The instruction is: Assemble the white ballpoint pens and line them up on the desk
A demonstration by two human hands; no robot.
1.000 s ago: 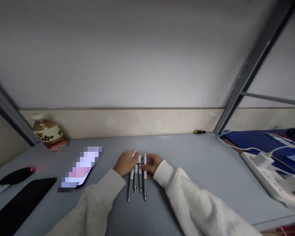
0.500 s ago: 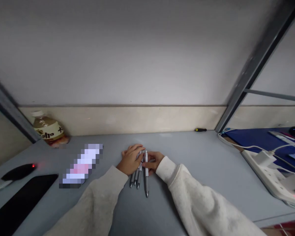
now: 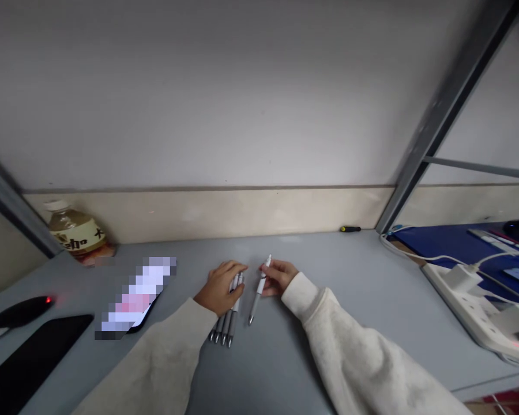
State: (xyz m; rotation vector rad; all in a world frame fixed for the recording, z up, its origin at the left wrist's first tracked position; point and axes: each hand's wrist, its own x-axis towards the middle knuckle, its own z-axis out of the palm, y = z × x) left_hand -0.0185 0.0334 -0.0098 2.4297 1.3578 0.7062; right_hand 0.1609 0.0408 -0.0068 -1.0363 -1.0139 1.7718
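Note:
Several white-and-grey pens (image 3: pixel 232 317) lie side by side on the grey desk, grip ends and metal tips toward me. My left hand (image 3: pixel 222 286) is closed over their upper parts, thumb on the near right side and fingers on the far side; the palm hides part of them. A little to the right, my right hand (image 3: pixel 279 276) pinches the white upper barrel of a single pen (image 3: pixel 256 300). That pen slants, its clicker end up and right and its tip down toward the desk, apart from the group.
To the left are a lit, blurred-out phone (image 3: pixel 140 305), a dark flat object (image 3: pixel 38 357), a black mouse-like device (image 3: pixel 21 311) with a red light, and a drink bottle (image 3: pixel 80 233). A small screwdriver (image 3: pixel 350 229) lies by the wall. A power strip (image 3: pixel 462 311) with cables is at right.
My right hand has drawn its pen away from the group, and the pen now tilts rightward at the top. My left hand and the grouped pens have shifted left and nearer.

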